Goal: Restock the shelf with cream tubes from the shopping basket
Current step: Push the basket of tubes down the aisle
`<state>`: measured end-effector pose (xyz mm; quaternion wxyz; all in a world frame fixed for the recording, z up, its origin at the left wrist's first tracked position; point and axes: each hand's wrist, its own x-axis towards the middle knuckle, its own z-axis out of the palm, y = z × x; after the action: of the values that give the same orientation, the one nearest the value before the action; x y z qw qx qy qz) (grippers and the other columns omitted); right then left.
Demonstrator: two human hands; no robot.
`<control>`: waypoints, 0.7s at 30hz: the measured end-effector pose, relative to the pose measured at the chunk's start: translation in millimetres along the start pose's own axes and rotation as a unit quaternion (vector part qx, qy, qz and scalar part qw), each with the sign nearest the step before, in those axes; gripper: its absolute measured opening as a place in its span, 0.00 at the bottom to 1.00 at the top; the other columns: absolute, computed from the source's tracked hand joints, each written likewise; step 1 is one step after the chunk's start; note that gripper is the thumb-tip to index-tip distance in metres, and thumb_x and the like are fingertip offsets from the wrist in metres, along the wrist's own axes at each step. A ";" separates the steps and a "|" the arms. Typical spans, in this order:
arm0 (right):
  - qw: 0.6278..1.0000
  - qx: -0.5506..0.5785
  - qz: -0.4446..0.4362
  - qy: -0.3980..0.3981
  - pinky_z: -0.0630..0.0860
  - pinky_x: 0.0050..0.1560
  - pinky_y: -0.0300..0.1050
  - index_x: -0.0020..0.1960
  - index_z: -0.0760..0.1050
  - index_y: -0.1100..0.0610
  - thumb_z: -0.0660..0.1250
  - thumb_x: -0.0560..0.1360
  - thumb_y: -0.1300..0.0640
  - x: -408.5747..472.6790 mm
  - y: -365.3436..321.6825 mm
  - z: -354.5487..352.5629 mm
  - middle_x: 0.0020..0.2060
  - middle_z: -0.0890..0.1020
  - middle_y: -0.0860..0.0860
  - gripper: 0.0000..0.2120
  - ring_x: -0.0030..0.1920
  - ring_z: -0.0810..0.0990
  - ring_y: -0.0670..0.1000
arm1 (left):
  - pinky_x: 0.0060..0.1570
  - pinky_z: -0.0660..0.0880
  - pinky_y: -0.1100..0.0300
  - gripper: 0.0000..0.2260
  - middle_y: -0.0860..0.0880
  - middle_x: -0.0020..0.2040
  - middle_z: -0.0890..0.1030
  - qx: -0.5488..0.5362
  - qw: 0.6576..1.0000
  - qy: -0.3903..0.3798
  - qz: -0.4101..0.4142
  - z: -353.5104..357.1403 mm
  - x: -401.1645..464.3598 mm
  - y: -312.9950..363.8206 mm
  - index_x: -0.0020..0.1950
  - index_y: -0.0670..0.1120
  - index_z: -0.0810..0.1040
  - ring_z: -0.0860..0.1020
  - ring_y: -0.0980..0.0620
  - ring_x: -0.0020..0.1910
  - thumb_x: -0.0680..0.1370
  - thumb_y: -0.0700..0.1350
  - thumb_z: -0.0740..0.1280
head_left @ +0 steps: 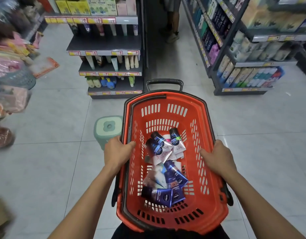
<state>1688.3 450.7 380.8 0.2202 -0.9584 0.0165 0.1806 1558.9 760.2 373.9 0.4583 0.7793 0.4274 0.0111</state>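
A red shopping basket (167, 99) with a black handle is held in front of me above the floor. Several cream tubes (166, 169), dark blue and white-pink, lie loose in its bottom. My left hand (117, 152) grips the basket's left rim, thumb inside. On the right rim my right hand (217, 156) holds in the same way. Ahead stands a grey shelf unit (105, 45) with yellow price tags; tubes stand on its middle tiers, with gaps on the tier below the top.
A pale green stool (107, 130) stands on the tiled floor just left of the basket. Another person's legs (173, 23) are in the aisle beyond. Stocked shelves (248, 54) line the right side. Pink packaged goods and a basket (12, 75) crowd the left.
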 end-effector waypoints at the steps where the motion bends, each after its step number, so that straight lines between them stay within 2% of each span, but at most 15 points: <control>1: 1.000 0.002 -0.001 -0.003 0.77 0.45 0.49 0.57 0.69 0.55 0.69 0.77 0.41 14.5 -3.3 -2.5 0.51 0.81 0.54 0.21 0.43 0.79 0.55 | 0.48 0.86 0.49 0.16 0.53 0.42 0.87 0.000 1.000 0.001 -0.004 4.2 9.9 8.3 0.55 0.48 0.79 0.87 0.52 0.36 0.76 0.58 0.74; 10: 0.999 0.023 -0.034 -0.031 0.84 0.47 0.55 0.59 0.69 0.53 0.68 0.76 0.37 176.2 -32.5 -53.9 0.51 0.83 0.52 0.23 0.44 0.84 0.54 | 0.45 0.86 0.48 0.18 0.52 0.42 0.87 0.009 0.999 0.036 -0.036 57.0 105.2 110.7 0.53 0.48 0.79 0.87 0.51 0.35 0.74 0.61 0.74; 14: 0.997 0.031 -0.041 -0.050 0.81 0.42 0.48 0.60 0.70 0.54 0.69 0.78 0.39 225.4 -36.4 -76.4 0.51 0.83 0.52 0.22 0.43 0.83 0.52 | 0.45 0.86 0.48 0.20 0.53 0.40 0.88 0.007 0.998 0.045 -0.044 78.5 134.3 146.5 0.53 0.49 0.80 0.87 0.53 0.35 0.72 0.63 0.74; 18: 0.997 0.030 -0.040 -0.062 0.80 0.41 0.48 0.61 0.69 0.55 0.69 0.78 0.39 270.3 -39.2 -92.5 0.52 0.83 0.52 0.23 0.43 0.84 0.53 | 0.43 0.85 0.53 0.16 0.53 0.39 0.87 0.031 0.996 0.075 -0.045 96.4 158.5 186.1 0.51 0.47 0.80 0.87 0.52 0.34 0.75 0.58 0.76; 21: 0.996 0.033 -0.039 -0.067 0.78 0.40 0.46 0.60 0.70 0.55 0.69 0.78 0.40 296.0 -45.3 -99.2 0.51 0.82 0.53 0.22 0.43 0.83 0.53 | 0.42 0.85 0.53 0.13 0.53 0.39 0.86 0.028 0.996 0.074 -0.049 106.2 175.8 203.6 0.49 0.48 0.78 0.86 0.52 0.35 0.76 0.56 0.76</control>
<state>2003.5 463.3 378.2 0.2591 -0.9363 -0.0300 0.2353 1847.5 760.5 393.9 0.4038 0.7671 0.4974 0.0343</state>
